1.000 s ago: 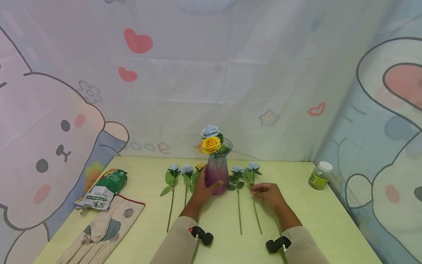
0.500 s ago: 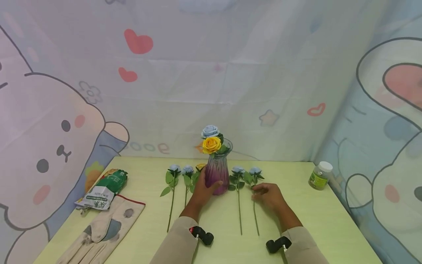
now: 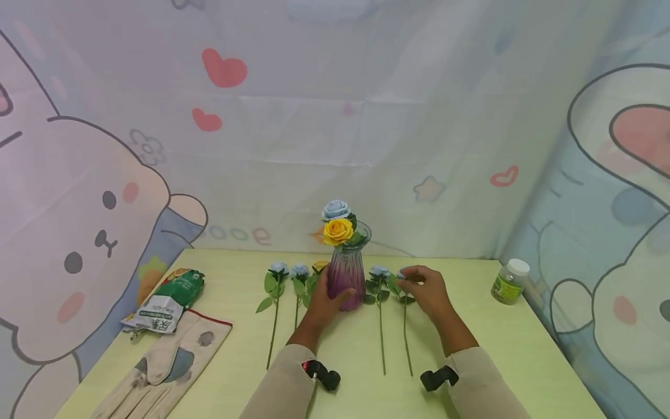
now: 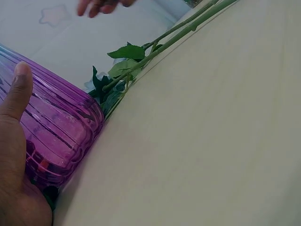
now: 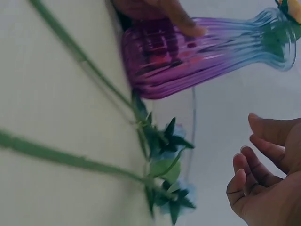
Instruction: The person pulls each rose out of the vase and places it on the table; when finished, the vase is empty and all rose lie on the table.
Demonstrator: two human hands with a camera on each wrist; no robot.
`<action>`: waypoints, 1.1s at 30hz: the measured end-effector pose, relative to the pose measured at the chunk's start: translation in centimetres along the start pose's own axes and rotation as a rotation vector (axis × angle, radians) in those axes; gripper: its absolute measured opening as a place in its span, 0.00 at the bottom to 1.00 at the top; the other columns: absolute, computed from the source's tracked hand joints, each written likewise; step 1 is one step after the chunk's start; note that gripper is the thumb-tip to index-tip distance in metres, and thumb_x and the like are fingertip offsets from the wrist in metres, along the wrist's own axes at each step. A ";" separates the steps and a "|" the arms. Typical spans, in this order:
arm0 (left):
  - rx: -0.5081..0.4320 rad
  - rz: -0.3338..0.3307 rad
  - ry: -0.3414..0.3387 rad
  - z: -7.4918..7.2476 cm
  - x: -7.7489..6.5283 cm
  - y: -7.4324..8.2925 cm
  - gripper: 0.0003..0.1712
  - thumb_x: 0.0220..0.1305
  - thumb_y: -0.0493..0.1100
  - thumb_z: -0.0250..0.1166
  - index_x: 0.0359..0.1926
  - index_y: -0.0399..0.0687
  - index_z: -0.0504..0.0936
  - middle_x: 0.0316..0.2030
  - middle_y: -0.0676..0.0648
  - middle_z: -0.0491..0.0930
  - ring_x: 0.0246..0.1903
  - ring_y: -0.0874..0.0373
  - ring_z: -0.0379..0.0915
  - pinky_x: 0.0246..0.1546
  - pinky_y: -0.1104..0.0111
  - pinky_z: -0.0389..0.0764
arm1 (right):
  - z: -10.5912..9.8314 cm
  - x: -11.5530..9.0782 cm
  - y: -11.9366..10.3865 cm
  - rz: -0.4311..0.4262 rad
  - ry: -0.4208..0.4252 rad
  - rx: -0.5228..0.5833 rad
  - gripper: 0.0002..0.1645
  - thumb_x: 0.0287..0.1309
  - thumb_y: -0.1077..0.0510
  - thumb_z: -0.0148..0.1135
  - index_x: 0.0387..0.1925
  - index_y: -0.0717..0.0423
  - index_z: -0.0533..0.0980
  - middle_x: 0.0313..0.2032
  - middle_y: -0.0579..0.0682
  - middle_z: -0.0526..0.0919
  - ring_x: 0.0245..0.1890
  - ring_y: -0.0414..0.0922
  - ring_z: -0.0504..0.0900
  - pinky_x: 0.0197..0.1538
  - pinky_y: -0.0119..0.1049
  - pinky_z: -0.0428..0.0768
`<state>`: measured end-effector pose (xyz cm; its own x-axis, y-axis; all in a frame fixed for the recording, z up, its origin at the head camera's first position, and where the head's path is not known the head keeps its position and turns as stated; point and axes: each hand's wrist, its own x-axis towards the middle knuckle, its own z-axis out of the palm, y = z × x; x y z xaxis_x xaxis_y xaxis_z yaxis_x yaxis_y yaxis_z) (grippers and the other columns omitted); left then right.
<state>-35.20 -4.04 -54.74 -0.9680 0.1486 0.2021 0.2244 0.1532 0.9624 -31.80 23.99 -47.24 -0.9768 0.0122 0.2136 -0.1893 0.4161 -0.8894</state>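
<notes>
My left hand point(image 3: 323, 302) grips a ribbed glass vase point(image 3: 346, 273), purple below and bluish at the top, from its left side. A blue rose point(image 3: 336, 210) and a yellow rose point(image 3: 339, 231) stand in it. To its right, two blue roses with green stems lie on the table, the nearer one point(image 3: 380, 272) beside the vase. My right hand point(image 3: 425, 288) hovers over the head of the outer rose point(image 5: 176, 200), partly covering it in the head view. In the right wrist view its fingers point(image 5: 256, 165) are loosely bent, with nothing between them.
Left of the vase lie two blue roses point(image 3: 279, 267) and a yellow one point(image 3: 319, 266), partly hidden by the left hand. A green and white packet point(image 3: 170, 299) and a work glove point(image 3: 175, 355) lie at left. A white-capped jar point(image 3: 509, 282) stands at right.
The outer right rose's stem has swung slightly at its lower end. My right hand has left that stem and risen over the flower head. My left hand stays on the vase.
</notes>
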 end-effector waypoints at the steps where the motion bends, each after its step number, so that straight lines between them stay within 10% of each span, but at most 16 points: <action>1: 0.001 0.001 0.002 0.0 0.0 0.0 0.63 0.69 0.63 0.75 0.90 0.53 0.46 0.85 0.39 0.60 0.84 0.36 0.58 0.83 0.37 0.60 | 0.1 0.2 -0.5 -0.018 -0.005 0.006 0.21 0.73 0.58 0.72 0.61 0.64 0.83 0.60 0.64 0.84 0.55 0.50 0.82 0.51 0.37 0.86; 18: 0.000 -0.005 0.003 0.0 0.0 0.1 0.65 0.67 0.67 0.75 0.90 0.57 0.46 0.85 0.40 0.59 0.84 0.37 0.58 0.84 0.38 0.59 | 3.7 2.2 -8.6 -0.248 -0.012 0.054 0.41 0.67 0.52 0.77 0.76 0.54 0.72 0.74 0.55 0.73 0.76 0.57 0.67 0.75 0.63 0.67; 27: 0.022 0.006 0.028 0.1 0.2 -0.4 0.65 0.67 0.67 0.75 0.90 0.51 0.47 0.85 0.38 0.59 0.83 0.35 0.59 0.84 0.38 0.60 | 5.4 2.8 -10.2 -0.284 -0.014 -0.054 0.40 0.64 0.47 0.80 0.74 0.47 0.75 0.79 0.54 0.67 0.85 0.59 0.52 0.80 0.82 0.34; 33: 0.047 0.001 0.031 0.0 0.3 -0.6 0.65 0.67 0.68 0.74 0.89 0.51 0.47 0.85 0.39 0.59 0.83 0.36 0.59 0.84 0.38 0.59 | 6.8 3.1 -10.7 -0.299 0.011 -0.082 0.38 0.62 0.48 0.80 0.71 0.51 0.78 0.76 0.58 0.70 0.83 0.60 0.55 0.79 0.78 0.45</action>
<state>-35.61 -4.05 -55.29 -0.9707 0.1185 0.2089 0.2293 0.1985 0.9529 -33.51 13.38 -39.82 -0.8776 -0.1123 0.4661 -0.4595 0.4744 -0.7509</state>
